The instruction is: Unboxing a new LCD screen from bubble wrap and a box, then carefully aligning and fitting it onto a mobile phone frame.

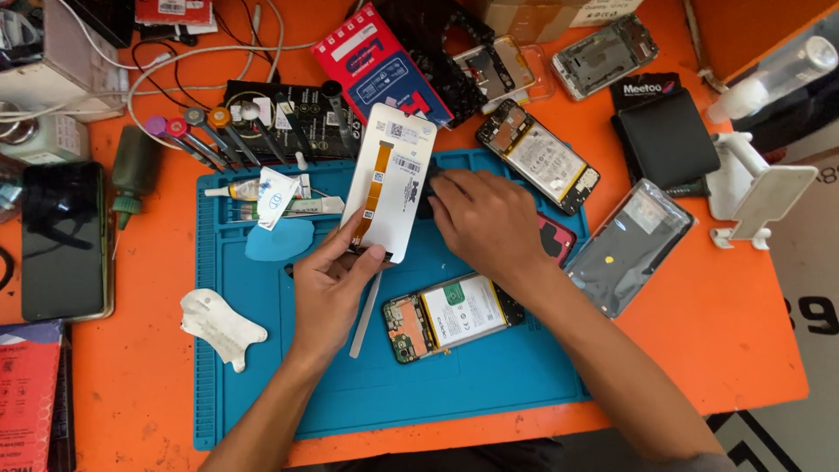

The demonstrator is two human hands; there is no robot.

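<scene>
Forearms: both come in from the bottom edge, bare, over the blue repair mat [489, 376] on the orange table [149, 385].
Left hand [330, 293]: pinches the lower edge of a white replacement screen panel [391, 179] between thumb and fingers — panel held tilted, back side up, with an orange flex ribbon down its middle.
Right hand [489, 223]: palm down, fingers pressed together and curled at the panel's right edge; whether the fingertips grip it cannot be told.
Screen panel position: above the mat's upper middle, its top reaching past the mat's far edge.
Opened phone [450, 316]: lies on the mat just below the hands, battery and green circuit board showing.
Metal spudger [365, 315]: lies on the mat beside the left hand.
Second opened phone [537, 166]: at the mat's upper right corner.
Screwdrivers [205, 131]: row with coloured caps, beyond the mat's upper left.
Black phone [63, 240]: far left on the table, screen up.
</scene>
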